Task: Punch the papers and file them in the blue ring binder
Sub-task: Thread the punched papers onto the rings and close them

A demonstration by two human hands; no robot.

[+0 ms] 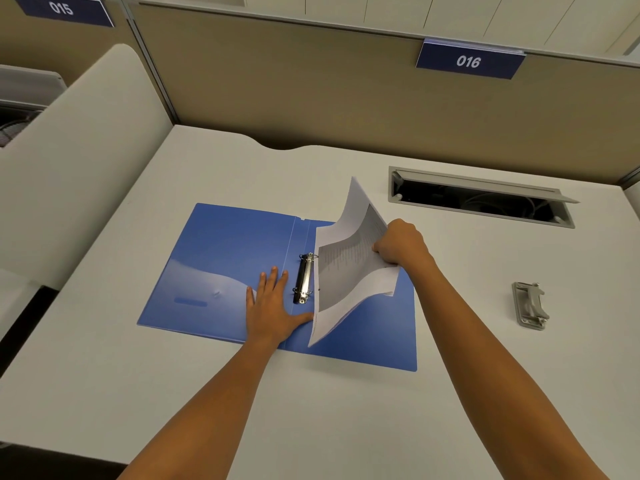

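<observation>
The blue ring binder [221,258] lies open and flat on the white desk. Its metal ring mechanism [304,278] runs along the spine. My left hand [273,306] presses flat on the binder just left of the rings, fingers spread, thumb touching the papers' lower corner. My right hand [401,242] grips the right edge of a stack of printed papers [346,268] and holds it lifted and curled over the binder's right half. The papers' left edge sits beside the rings. I cannot tell whether the rings pass through the holes.
A grey hole punch [531,305] lies on the desk to the right of the binder. Behind it is an open cable tray [481,199] set into the desk. Tan partition walls with signs 015 and 016 stand at the back, and a white divider [79,161] at the left.
</observation>
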